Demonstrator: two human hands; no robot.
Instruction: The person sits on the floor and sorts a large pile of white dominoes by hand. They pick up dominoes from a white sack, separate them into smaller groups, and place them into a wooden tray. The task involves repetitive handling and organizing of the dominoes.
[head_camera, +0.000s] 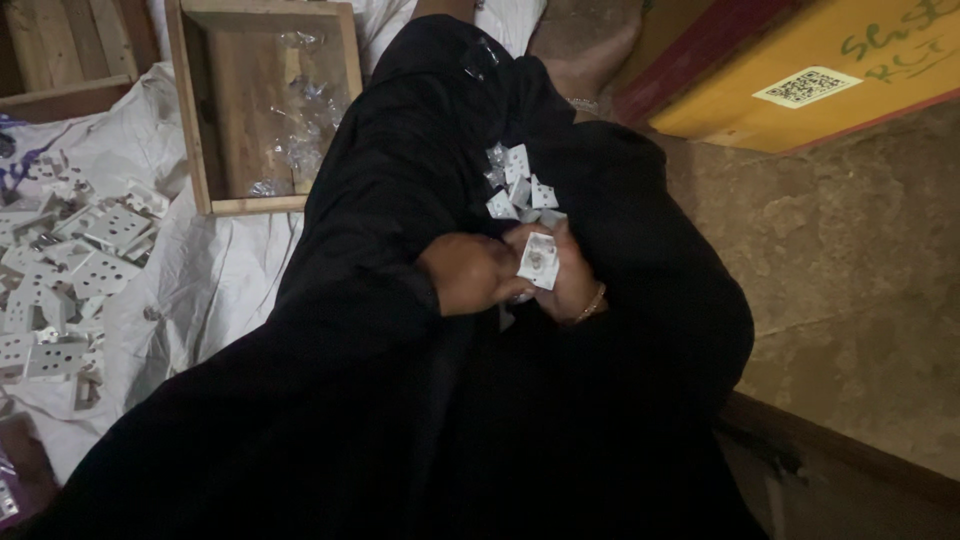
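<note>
At centre frame, the right hand (560, 275) pinches one small white square plastic plate (538, 260), fingers curled shut around it. The left hand (470, 272) touches it from the left, loosely closed; whether it grips anything is unclear. About five more white plates (520, 185) lie just above on the black cloth lap (400, 400). One wooden tray (210, 110) sits upper left; a heap of white plates (70, 270), too many to count, at left.

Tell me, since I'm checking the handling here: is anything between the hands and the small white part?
Nothing visible. The right hand already holds the small white part, and the left hand touches it from the side, over the black-clothed lap.
</note>
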